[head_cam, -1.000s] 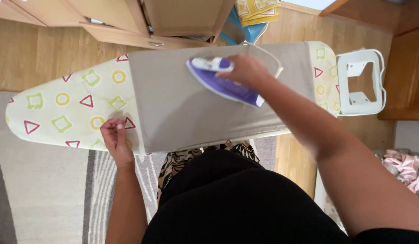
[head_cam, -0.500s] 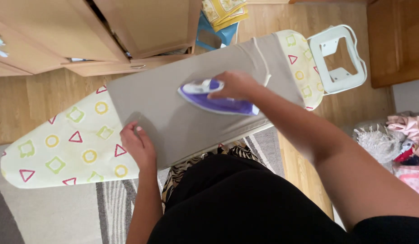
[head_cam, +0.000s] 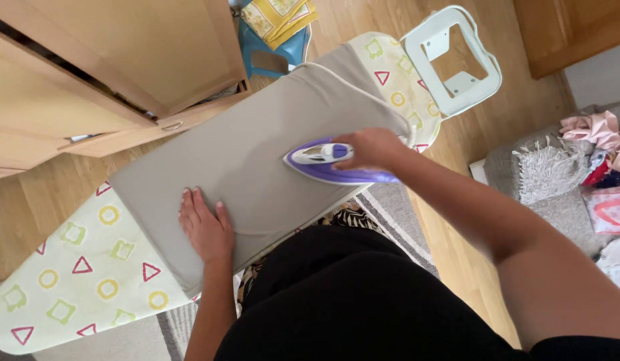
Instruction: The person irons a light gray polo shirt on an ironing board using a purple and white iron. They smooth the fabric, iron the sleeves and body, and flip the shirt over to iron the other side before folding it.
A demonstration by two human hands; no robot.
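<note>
right hand [head_cam: 371,148]: grip closed around handle of purple-and-white steam iron [head_cam: 330,164], on flat beige cloth [head_cam: 256,154], near white metal iron rest [head_cam: 452,60].
left hand [head_cam: 204,226]: open, palm flat on cloth, away from rest.
cloth: covers shape-patterned ironing board [head_cam: 89,281].
tip: keep cloth taut, fingers off iron's path.

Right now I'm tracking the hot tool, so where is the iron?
In the head view the purple iron sits on the beige cloth toward the board's right end, gripped by the right hand, near the white iron rest.

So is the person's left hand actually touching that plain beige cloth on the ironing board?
Touching. The head view shows the left hand lying flat, fingers spread, on the beige cloth.
</note>
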